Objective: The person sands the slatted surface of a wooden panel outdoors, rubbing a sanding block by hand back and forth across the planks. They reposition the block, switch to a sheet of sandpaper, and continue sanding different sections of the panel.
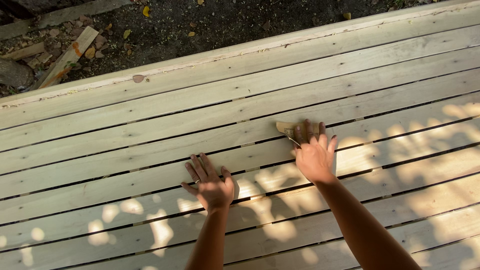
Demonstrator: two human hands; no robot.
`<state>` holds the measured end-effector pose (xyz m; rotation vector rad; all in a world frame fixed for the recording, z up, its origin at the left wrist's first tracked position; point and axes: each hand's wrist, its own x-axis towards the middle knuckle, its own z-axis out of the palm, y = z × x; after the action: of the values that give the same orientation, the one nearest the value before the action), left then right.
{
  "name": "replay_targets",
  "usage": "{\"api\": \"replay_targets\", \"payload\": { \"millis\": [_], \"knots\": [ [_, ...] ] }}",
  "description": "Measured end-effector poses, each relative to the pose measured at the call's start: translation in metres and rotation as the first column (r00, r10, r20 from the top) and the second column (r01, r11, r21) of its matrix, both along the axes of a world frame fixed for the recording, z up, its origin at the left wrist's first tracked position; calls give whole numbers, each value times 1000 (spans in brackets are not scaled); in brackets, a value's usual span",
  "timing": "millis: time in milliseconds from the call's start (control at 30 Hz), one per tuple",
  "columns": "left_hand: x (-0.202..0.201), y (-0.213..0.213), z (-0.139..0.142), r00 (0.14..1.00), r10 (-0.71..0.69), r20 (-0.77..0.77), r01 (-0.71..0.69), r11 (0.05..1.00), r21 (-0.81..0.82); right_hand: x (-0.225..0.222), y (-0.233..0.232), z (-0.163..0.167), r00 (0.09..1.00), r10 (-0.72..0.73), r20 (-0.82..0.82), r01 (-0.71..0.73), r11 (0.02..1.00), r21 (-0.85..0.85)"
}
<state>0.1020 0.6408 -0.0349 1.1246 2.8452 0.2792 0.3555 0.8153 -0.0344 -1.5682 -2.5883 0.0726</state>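
Head view, looking straight down, and the thing under the right hand (314, 157) is a folded piece of sandpaper (287, 128), tan, with one curled end poking out at about ten o'clock from the fingertips. It lies flat on a pale wooden slat (150, 131), a little right of centre. The right hand's fingers (307, 131) are spread slightly and pressed down on it; whether any of them curl round its edge I cannot tell, so call it pinned flat rather than gripped. By the look of it the sheet is light and floppy, gritty on one face, easy to crease or tear; it would likely handle best with a flat palm over the fold, or pinched at that free curled end.

Over at seven o'clock from the sandpaper, well apart, the left hand (210, 184) lies palm down on the boards, fingers apart, holding nothing, a ring showing on one finger.

Beneath both hands runs a slatted wooden platform (380, 65), long boards with dark gaps between, dappled with leaf shadow along the lower half. A small brown leaf (138, 78) sits on the far rail at eleven o'clock. Beyond that, bare dirt (225, 20) with yellow leaves and a scrap plank (67, 57) up at ten o'clock.
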Motion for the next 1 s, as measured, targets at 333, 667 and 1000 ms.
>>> {"api": "replay_targets", "payload": {
  "millis": [333, 667, 1000],
  "knots": [
    [0, 0, 0, 999, 8, 38, -6, 999, -43, 13, 29, 26, 980, -197, 37, 190, 971, 147],
    [-1, -3, 1, 998, 21, 55, -22, 1000, 7, -64, -1, 9, 892, 267, -363, -336, 932, -138],
    [-31, -1, 0, 946, 26, 322, 55, 970, -239, -142, -11, -7, 978, 171, -116, -189, 969, -162]
  ]
}}
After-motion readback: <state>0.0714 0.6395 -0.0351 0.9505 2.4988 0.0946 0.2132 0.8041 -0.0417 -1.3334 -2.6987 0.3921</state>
